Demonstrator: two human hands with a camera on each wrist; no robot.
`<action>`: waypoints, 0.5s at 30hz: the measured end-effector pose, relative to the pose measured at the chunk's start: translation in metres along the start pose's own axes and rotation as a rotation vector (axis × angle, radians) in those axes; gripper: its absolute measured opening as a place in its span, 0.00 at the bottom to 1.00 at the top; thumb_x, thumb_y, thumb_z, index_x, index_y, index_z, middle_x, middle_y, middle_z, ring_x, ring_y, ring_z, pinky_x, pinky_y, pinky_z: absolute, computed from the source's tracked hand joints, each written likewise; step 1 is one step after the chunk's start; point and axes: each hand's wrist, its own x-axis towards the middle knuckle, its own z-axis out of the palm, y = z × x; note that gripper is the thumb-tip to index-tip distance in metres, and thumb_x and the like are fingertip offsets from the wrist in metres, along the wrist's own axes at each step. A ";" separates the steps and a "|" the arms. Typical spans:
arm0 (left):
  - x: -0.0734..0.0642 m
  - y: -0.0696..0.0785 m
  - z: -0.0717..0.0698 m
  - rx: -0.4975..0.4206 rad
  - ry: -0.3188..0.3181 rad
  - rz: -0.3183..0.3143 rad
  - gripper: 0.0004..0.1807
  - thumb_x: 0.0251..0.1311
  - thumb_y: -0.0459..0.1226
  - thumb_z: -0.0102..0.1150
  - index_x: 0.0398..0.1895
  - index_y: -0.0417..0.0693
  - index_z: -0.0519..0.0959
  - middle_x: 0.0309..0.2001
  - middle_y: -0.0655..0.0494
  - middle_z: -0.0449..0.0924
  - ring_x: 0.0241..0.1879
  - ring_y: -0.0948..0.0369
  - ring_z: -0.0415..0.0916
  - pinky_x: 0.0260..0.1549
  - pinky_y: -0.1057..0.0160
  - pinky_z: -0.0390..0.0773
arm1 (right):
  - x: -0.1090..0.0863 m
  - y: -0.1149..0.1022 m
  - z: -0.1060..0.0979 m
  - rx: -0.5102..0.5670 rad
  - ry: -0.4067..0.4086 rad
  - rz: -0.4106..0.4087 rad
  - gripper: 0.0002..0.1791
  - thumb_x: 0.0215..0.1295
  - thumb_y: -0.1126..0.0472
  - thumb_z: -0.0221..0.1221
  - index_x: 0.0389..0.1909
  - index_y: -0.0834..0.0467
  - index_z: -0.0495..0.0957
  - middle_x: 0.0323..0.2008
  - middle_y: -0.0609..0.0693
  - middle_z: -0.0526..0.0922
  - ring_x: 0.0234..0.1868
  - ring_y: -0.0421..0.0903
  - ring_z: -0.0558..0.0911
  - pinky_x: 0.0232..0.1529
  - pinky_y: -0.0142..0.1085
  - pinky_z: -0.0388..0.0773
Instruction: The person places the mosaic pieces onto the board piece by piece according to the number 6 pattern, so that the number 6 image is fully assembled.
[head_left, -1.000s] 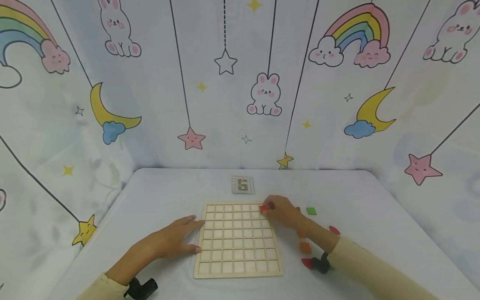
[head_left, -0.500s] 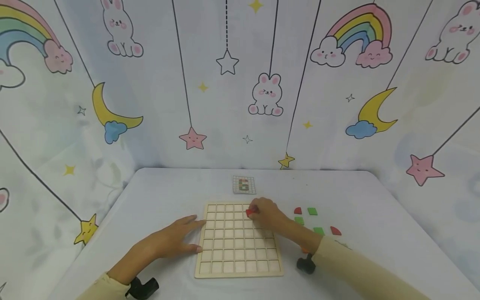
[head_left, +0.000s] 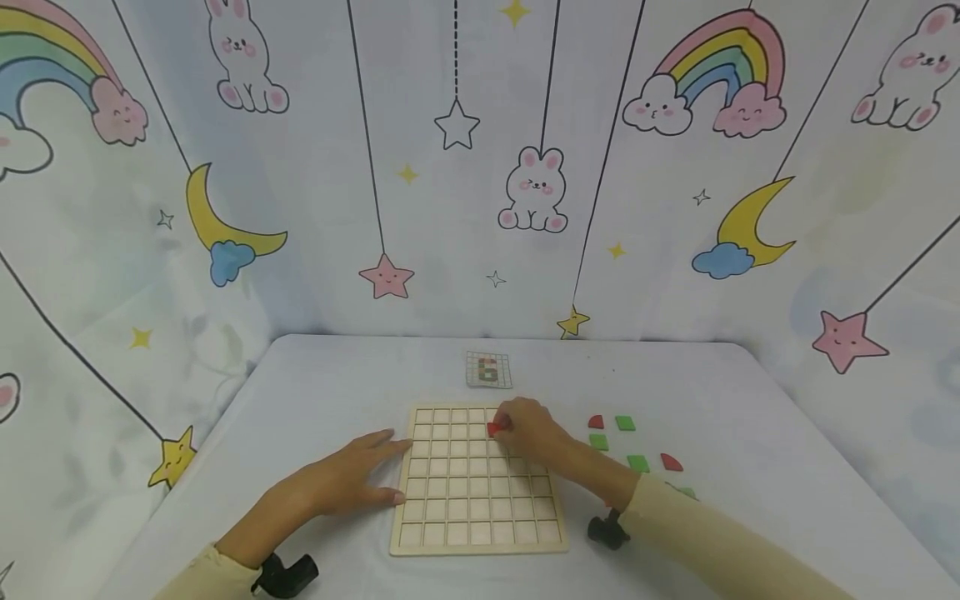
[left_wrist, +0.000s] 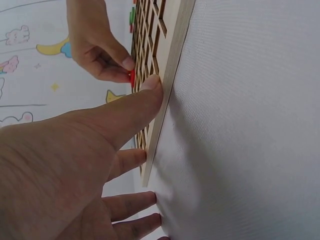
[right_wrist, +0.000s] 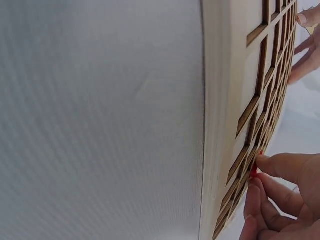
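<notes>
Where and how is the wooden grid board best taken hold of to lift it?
Probably by its left and right edges, from both sides: the wooden grid board lies flat on the white tabletop, and the wrist views show its straight edge standing above that surface. The left grip touches the left edge; the right grip, pinching a red piece, would need freeing first.

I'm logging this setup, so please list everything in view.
Table: one, white, lower view
Backdrop: one, white with cartoons, behind table
Board: one, pale wood, mid-table
Card: one, pale, printed, beyond the board
Held tile: one, red, at the board's far part
Loose red tiles: at least two, red, right of board
Green tiles: at least four, green, same area
Cameras: two, black, at wrists
Sleeves: two, beige, on forearms
Left hand: one, bare, at board's left edge
Right hand: one, bare, pinching held tile
</notes>
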 end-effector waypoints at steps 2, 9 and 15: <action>0.000 -0.001 0.001 -0.001 -0.002 -0.001 0.45 0.62 0.57 0.73 0.79 0.54 0.68 0.81 0.36 0.57 0.79 0.35 0.56 0.72 0.30 0.64 | 0.000 0.000 0.001 -0.010 0.000 -0.005 0.02 0.67 0.67 0.69 0.39 0.60 0.86 0.38 0.49 0.85 0.42 0.45 0.82 0.48 0.43 0.85; 0.000 0.000 0.000 0.009 -0.001 0.003 0.44 0.62 0.57 0.73 0.79 0.54 0.69 0.81 0.36 0.58 0.79 0.35 0.56 0.72 0.30 0.64 | -0.004 -0.002 0.000 -0.006 -0.004 0.007 0.05 0.69 0.67 0.68 0.43 0.60 0.85 0.42 0.50 0.85 0.44 0.46 0.83 0.52 0.46 0.85; 0.001 -0.001 0.000 0.009 -0.002 0.005 0.45 0.62 0.57 0.73 0.79 0.55 0.68 0.81 0.36 0.57 0.79 0.35 0.56 0.72 0.30 0.64 | -0.005 -0.002 0.001 -0.001 -0.009 0.011 0.06 0.70 0.67 0.67 0.45 0.59 0.85 0.42 0.50 0.85 0.44 0.45 0.82 0.52 0.45 0.84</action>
